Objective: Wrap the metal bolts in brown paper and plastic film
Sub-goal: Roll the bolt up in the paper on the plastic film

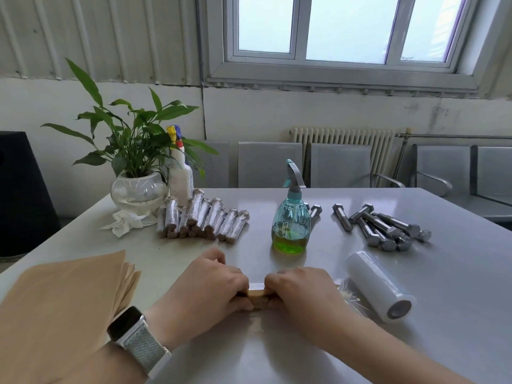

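- Both hands sit low at the near middle of the table [360, 342], knuckles up, forearms coming in from the near edge and converging.
- Left hand [206, 286]: fingers curled down over the left end of a brown-paper bundle [258, 296], thumb tucked under at the near side. I log it as gripping the bundle. A watch [130, 327] with a pale woven strap rides the left wrist.
- Right hand [302, 291]: mirror pose, fingers curled over the bundle's right end, clamped on it. Only a short tan strip of the bundle shows between the two fists; I cannot tell what is inside it.
- A loose bit of clear film [350, 295] lies just right of the right hand, beside the roll of plastic film [379, 285] toward the table's right edge.
- Bare metal bolts [385, 225] lie heaped further back on the right side.
- Wrapped bolts [202, 217] are stacked in a row at the far left, near the glass-potted plant [135, 187] and a white spray bottle [181, 178] at the far left corner.
- Teal spray bottle [292, 220], green liquid at its base, stands upright mid-table beyond the hands.
- Stack of brown paper sheets [63, 306] covers the near left corner.
- Crumpled white tissue [126, 221] lies in front of the plant.
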{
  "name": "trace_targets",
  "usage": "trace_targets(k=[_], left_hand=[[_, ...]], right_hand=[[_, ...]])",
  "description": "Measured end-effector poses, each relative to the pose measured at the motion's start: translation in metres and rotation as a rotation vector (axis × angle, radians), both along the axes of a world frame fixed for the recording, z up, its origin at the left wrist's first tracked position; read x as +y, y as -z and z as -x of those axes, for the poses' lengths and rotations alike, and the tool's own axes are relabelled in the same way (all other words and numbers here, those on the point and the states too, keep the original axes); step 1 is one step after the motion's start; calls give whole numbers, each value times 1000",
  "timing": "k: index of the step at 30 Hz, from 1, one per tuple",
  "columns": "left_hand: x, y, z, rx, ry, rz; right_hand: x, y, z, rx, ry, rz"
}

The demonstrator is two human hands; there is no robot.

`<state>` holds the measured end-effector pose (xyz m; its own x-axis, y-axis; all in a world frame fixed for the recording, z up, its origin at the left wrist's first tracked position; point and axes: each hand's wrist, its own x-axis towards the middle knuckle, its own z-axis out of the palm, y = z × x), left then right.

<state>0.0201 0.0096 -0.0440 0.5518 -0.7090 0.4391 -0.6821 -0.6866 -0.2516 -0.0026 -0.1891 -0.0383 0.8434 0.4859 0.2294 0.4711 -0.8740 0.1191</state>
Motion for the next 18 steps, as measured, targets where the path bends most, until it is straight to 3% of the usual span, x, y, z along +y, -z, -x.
trace_targets(k=[4, 12, 18], left_hand=[[-1, -1, 3, 13, 7, 76], [0, -2, 9, 18, -28, 82], [-11, -25, 9, 452, -236, 279]], right_hand=[[1, 8, 11, -191, 2, 33], [1, 18, 13, -266, 22, 49], [0, 24, 11, -318, -5, 19]])
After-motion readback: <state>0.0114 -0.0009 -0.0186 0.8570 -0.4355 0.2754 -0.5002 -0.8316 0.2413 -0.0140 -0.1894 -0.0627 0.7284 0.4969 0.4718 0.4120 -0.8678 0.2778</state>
